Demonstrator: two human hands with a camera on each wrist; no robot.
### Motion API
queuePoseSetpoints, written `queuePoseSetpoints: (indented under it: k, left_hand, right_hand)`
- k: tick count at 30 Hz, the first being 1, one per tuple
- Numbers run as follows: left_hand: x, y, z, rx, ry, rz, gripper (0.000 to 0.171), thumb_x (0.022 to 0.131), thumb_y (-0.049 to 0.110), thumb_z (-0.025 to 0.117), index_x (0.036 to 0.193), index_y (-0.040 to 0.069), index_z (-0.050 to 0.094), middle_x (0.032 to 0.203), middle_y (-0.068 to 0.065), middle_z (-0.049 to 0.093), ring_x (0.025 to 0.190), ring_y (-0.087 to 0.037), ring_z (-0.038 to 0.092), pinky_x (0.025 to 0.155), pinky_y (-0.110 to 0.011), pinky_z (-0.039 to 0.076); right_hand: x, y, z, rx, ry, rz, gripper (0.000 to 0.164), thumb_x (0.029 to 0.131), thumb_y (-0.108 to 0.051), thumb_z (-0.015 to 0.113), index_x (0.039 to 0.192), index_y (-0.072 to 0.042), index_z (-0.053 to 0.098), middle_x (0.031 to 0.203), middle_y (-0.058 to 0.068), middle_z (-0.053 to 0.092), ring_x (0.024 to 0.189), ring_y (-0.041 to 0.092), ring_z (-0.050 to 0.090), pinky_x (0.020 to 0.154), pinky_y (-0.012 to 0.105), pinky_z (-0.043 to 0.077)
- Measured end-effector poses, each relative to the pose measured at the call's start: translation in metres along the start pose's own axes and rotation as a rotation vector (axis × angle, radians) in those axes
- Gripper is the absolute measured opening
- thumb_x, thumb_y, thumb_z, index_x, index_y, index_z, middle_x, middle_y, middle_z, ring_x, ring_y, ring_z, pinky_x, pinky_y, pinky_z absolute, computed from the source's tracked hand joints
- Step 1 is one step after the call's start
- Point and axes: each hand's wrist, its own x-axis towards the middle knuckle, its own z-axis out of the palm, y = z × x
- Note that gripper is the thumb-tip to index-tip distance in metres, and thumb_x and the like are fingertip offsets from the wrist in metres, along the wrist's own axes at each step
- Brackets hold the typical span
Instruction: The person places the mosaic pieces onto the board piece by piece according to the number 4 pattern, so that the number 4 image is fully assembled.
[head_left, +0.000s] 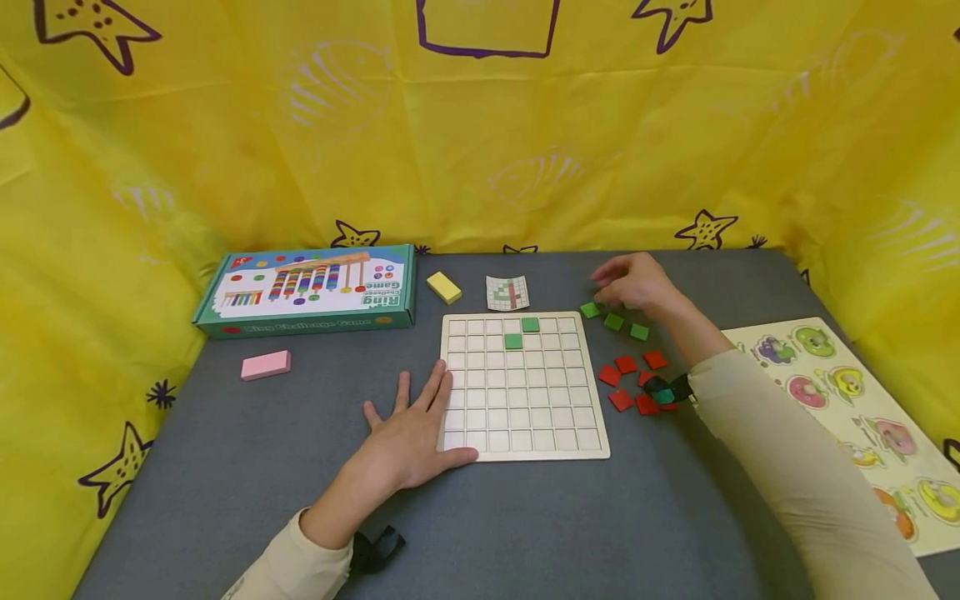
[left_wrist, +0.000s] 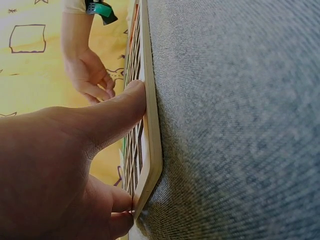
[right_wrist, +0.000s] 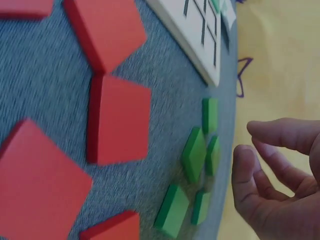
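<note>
A white grid board (head_left: pixel 522 392) lies on the grey table, with two green square tiles in its upper cells, one of them the lower green tile (head_left: pixel 513 341). My left hand (head_left: pixel 408 433) rests at the board's left edge, fingers spread. In the left wrist view its thumb (left_wrist: pixel 117 107) presses along the board's rim. Beyond the board's upper right corner, my right hand (head_left: pixel 633 283) hovers over several loose green tiles (head_left: pixel 613 322). The right wrist view shows a gap between its thumb and forefinger, with nothing held there. Several red tiles (right_wrist: pixel 120 120) lie nearer the person.
Behind the board sits a small pattern card (head_left: pixel 507 293), beside a yellow block (head_left: pixel 444 287). A Ring Challenge Game box (head_left: pixel 307 292) stands at back left, a pink block (head_left: pixel 266 365) in front of it. A fruit picture board (head_left: pixel 862 417) lies at right, partly under the right sleeve.
</note>
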Motion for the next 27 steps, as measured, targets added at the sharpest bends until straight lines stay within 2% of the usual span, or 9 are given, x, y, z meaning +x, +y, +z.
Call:
queuePoseSetpoints:
  k: [3, 7, 15, 22, 27]
  left_hand:
    - [0.0, 0.0, -0.001, 0.0, 0.001, -0.002, 0.114, 0.088, 0.071, 0.069, 0.169, 0.019, 0.009, 0.177, 0.003, -0.006, 0.159, -0.05, -0.003, 0.104, -0.092, 0.005]
    - [0.002, 0.001, -0.001, 0.001, 0.001, -0.002, 0.114, 0.088, 0.072, 0.069, 0.169, 0.019, 0.009, 0.177, 0.003, -0.006, 0.159, -0.05, -0.003, 0.104, -0.092, 0.004]
    - [0.001, 0.001, 0.0, 0.001, -0.004, -0.006, 0.114, 0.088, 0.072, 0.068, 0.169, 0.019, 0.009, 0.177, 0.004, -0.006, 0.16, -0.049, -0.003, 0.104, -0.092, 0.004]
    - [-0.001, 0.001, 0.0, 0.002, -0.005, -0.007, 0.114, 0.088, 0.072, 0.069, 0.169, 0.019, 0.009, 0.177, 0.004, -0.006, 0.159, -0.049, -0.003, 0.104, -0.092, 0.004]
    - [0.0, 0.001, 0.001, 0.006, -0.003, -0.007, 0.114, 0.088, 0.073, 0.068, 0.169, 0.02, 0.009, 0.177, 0.004, -0.006, 0.159, -0.05, -0.002, 0.104, -0.092, 0.005]
  right_hand:
    - [0.001, 0.005, -0.003, 0.009, 0.003, 0.037, 0.037, 0.093, -0.002, 0.073, 0.128, 0.009, 0.067, 0.116, 0.022, 0.068, 0.078, 0.02, 0.07, 0.075, 0.033, 0.061]
    - [0.002, 0.011, -0.007, 0.023, 0.005, 0.074, 0.037, 0.093, -0.001, 0.071, 0.128, 0.011, 0.066, 0.12, 0.024, 0.067, 0.079, 0.016, 0.07, 0.078, 0.032, 0.062]
    - [0.004, 0.018, -0.007, 0.032, 0.022, 0.078, 0.036, 0.089, 0.001, 0.074, 0.124, 0.011, 0.069, 0.111, 0.019, 0.07, 0.074, 0.012, 0.07, 0.073, 0.03, 0.062]
    - [0.007, 0.016, -0.001, -0.06, 0.055, 0.096, 0.036, 0.086, -0.005, 0.08, 0.12, 0.005, 0.073, 0.105, 0.015, 0.075, 0.068, 0.011, 0.071, 0.071, 0.031, 0.062]
    - [0.009, 0.015, 0.002, -0.122, 0.078, 0.098, 0.035, 0.084, -0.006, 0.08, 0.117, 0.003, 0.075, 0.107, 0.018, 0.076, 0.065, 0.011, 0.071, 0.068, 0.031, 0.061]
